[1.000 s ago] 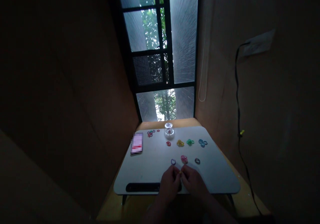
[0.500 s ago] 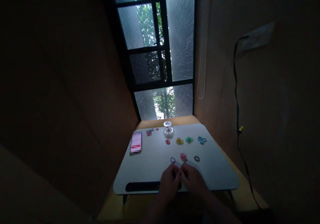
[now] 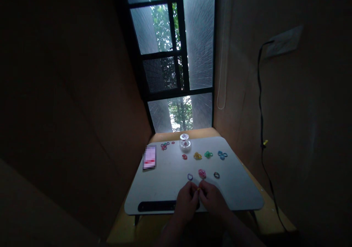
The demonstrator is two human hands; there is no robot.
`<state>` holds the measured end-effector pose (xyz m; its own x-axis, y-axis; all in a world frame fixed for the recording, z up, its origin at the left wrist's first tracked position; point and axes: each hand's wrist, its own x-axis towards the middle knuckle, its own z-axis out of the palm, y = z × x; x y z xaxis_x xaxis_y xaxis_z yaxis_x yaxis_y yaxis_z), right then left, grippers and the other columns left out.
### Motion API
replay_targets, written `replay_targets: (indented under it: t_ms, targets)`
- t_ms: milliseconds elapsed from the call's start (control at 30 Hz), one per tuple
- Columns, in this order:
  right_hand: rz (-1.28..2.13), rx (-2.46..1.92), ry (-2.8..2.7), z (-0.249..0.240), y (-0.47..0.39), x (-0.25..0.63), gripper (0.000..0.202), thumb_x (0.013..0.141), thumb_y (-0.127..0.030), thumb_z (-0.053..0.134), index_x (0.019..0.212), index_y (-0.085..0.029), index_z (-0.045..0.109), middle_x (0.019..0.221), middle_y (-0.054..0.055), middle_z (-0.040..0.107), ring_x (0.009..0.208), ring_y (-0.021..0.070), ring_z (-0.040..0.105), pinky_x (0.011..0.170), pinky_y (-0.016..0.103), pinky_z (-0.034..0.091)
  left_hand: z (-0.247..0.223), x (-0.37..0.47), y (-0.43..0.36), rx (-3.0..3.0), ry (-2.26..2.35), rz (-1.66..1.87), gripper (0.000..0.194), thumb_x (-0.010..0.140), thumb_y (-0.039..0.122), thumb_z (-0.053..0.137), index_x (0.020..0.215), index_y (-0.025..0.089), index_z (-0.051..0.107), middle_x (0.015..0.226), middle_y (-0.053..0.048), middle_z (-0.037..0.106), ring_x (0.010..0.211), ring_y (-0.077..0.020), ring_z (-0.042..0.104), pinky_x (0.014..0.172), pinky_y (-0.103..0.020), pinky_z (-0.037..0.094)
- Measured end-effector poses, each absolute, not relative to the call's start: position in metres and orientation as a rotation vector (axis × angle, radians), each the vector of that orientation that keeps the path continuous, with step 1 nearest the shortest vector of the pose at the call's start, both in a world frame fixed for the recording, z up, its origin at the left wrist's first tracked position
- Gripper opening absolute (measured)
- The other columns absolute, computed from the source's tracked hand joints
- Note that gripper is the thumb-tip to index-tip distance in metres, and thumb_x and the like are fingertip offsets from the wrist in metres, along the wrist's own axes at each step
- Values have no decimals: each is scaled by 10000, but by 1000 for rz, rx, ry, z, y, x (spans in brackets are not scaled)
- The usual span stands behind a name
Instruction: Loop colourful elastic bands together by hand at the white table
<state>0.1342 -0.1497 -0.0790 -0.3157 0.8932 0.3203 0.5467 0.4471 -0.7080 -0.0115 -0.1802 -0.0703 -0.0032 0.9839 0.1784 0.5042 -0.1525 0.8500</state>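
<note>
Near the front edge of the white lap table point(image 3: 165, 181), my left hand point(image 3: 187, 195) and my right hand point(image 3: 210, 195) meet fingertip to fingertip. Both are closed, pinching a small yellow hair tie point(image 3: 198, 189) that is mostly hidden by the fingers. Just beyond them lie a purple hair tie point(image 3: 190, 177), a pink bunch of hair ties point(image 3: 202, 173) and a dark hair tie point(image 3: 216, 175). Farther back is a row of small piles: red point(image 3: 184, 157), yellow point(image 3: 197, 155), green point(image 3: 208, 154) and blue point(image 3: 222, 155).
A clear round container point(image 3: 185, 144) stands at the back of the table. To its left lies a mixed pile of hair ties point(image 3: 164, 146). A phone point(image 3: 150, 157) rests at the left edge. A black slot strip point(image 3: 156, 206) runs along the front. A cable point(image 3: 261, 104) hangs at right.
Almost nothing differs. Both hands stay together at the same spot, with only a very slight shift of the fingers around the yellow hair tie.
</note>
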Motion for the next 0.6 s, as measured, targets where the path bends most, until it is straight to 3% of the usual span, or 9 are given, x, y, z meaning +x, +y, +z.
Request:
replay_targets:
  t_ms: [600]
  targets:
    - [640,-1218,-1998,-79,-150,134,121,814,-185,448,730,-206,532,696,-1,608,662,162,564,611,251,334,-73,-11,-180,1711,1536,1095,148,905,314,528,815,200,555,706,15,597,661,-141,535,627,-237,378]
